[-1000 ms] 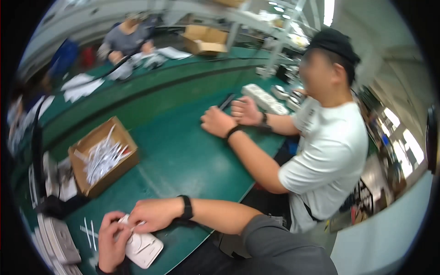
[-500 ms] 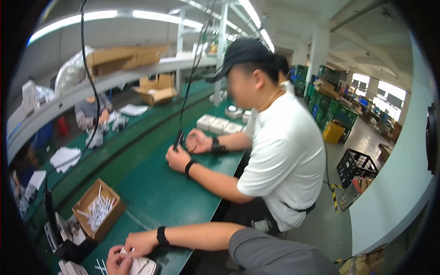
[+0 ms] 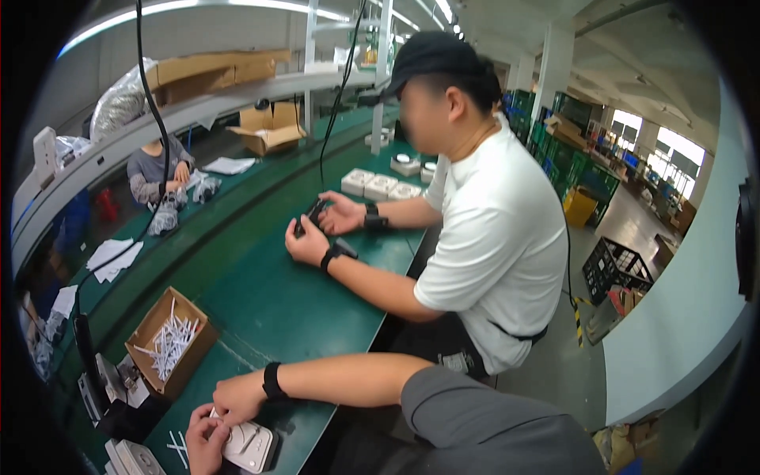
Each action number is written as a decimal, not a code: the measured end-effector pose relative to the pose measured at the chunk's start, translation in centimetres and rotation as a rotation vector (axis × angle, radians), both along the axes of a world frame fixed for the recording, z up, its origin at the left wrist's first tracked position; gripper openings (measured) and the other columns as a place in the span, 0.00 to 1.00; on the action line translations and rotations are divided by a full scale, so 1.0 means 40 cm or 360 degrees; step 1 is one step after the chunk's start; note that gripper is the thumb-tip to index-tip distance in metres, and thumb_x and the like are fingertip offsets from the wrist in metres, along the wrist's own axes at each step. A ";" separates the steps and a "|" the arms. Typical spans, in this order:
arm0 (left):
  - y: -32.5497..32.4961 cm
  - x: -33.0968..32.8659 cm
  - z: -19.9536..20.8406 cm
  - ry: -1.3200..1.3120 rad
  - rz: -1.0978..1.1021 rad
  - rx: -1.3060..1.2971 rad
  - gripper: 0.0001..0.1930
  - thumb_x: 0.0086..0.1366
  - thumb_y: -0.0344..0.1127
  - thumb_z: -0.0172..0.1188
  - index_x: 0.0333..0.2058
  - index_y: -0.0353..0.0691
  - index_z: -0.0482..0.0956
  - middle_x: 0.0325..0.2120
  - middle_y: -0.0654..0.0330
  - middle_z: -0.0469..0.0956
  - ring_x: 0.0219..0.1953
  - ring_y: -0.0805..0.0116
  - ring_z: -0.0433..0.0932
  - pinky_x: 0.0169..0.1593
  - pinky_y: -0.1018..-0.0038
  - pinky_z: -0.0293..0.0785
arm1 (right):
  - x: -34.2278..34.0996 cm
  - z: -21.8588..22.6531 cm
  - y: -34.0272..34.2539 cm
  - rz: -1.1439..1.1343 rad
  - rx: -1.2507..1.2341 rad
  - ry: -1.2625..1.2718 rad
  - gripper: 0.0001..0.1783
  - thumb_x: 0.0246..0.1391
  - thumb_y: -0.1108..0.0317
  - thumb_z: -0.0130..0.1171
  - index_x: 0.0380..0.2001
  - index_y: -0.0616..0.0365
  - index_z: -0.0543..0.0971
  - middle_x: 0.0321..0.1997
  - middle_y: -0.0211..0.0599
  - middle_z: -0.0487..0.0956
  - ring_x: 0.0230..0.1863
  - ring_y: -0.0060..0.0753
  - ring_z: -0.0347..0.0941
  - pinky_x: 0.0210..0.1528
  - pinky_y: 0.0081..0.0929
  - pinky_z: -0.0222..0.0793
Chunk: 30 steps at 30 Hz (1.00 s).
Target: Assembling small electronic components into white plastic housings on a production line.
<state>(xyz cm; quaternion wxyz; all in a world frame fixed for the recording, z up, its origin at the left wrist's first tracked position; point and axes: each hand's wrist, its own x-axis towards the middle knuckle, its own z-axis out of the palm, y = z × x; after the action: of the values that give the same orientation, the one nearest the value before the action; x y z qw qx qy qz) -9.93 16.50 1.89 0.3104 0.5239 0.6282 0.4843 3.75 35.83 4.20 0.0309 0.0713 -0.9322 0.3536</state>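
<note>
at the near end of the green bench, the left hand and the right hand meet over the upper left part of a white device, a flat, rounded block lying on the bench top. the left fingers are curled against its left side; the right hand is bent palm down over the top edge, its fingertips close to the left ones. whether either pinches a small piece there cannot be told, since the fingers cover it. a black wristband circles the right wrist.

just left of the left hand lie a few loose white strips, and beyond them, at the lower rim, pale stacked units. farther up the bench, an open cardboard box holds a heap of similar strips.

to the right, a co-worker in a white shirt holds a black tool between both hands, near a row of white square units. another person sits across the bench, near some papers.
</note>
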 end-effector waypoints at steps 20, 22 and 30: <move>-0.051 -0.015 -0.010 0.0075 -0.0004 0.0119 0.12 0.68 0.41 0.71 0.38 0.37 0.89 0.54 0.51 0.78 0.55 0.55 0.79 0.59 0.63 0.75 | -0.001 0.075 -0.046 0.0251 -0.0087 -0.0274 0.10 0.67 0.67 0.59 0.37 0.65 0.82 0.30 0.50 0.80 0.32 0.54 0.77 0.37 0.43 0.73; -0.043 -0.020 0.002 0.0010 -0.0022 0.0110 0.11 0.68 0.40 0.72 0.38 0.37 0.88 0.55 0.53 0.78 0.56 0.58 0.78 0.60 0.64 0.74 | 0.004 0.083 -0.044 0.0234 -0.0082 -0.0262 0.11 0.67 0.67 0.59 0.37 0.66 0.82 0.30 0.49 0.79 0.31 0.54 0.76 0.36 0.43 0.72; -0.027 -0.016 -0.010 0.0020 -0.0071 0.0114 0.11 0.68 0.41 0.72 0.37 0.39 0.89 0.56 0.52 0.78 0.56 0.58 0.79 0.59 0.64 0.75 | 0.024 0.087 -0.028 0.0202 0.0058 -0.0185 0.13 0.68 0.66 0.60 0.34 0.66 0.80 0.31 0.49 0.79 0.32 0.52 0.77 0.36 0.42 0.72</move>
<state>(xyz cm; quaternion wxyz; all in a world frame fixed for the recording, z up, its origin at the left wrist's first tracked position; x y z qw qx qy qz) -10.56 15.44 1.49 0.2983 0.5516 0.6005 0.4962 4.71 34.72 7.66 -0.0471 0.1101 -0.9323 0.3414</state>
